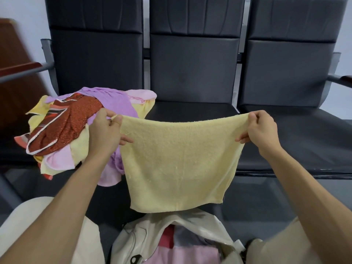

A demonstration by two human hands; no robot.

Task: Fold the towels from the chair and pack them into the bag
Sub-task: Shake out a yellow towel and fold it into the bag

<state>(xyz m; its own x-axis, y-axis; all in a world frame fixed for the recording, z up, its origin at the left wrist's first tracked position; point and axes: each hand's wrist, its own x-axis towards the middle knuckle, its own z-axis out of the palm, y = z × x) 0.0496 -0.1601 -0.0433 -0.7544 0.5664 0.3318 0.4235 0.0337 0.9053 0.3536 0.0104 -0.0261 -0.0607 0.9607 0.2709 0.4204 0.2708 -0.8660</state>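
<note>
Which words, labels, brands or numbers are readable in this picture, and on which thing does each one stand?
No text is readable anywhere.
The yellow towel, held by the left hand and the right hand, is plain.
The red cloth shows only stripes and speckles.
The bag and the chairs show no label.

Your bag [190,223] runs off the bottom edge, and the yellow towel [177,164] you hold up covers the far rim of its mouth. Inside, only pink and red cloth shows, and the number of pieces is unclear. Your left hand [105,130] and forearm hide part of the towel pile [72,121]. The wooden piece [17,88] at left is blurred and cropped.
</note>
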